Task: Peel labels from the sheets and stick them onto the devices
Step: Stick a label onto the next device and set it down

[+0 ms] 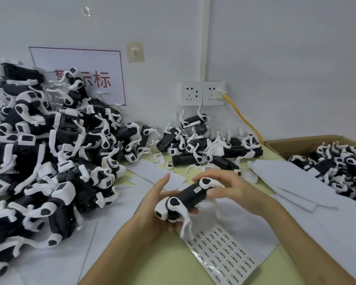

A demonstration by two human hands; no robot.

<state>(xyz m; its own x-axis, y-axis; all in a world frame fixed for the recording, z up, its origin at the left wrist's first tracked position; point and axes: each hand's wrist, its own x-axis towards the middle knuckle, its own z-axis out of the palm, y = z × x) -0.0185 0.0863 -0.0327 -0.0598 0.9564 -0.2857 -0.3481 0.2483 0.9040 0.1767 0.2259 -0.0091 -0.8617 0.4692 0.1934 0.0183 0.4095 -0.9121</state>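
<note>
Well, a big pile (49,151) of toy dogs is sitting to the left of the left hand (152,204), and a label sheet (224,251) is lying just below both hands. The left hand is holding one device (191,195) from underneath, while the right hand (240,188) is gripping its back end.
</note>
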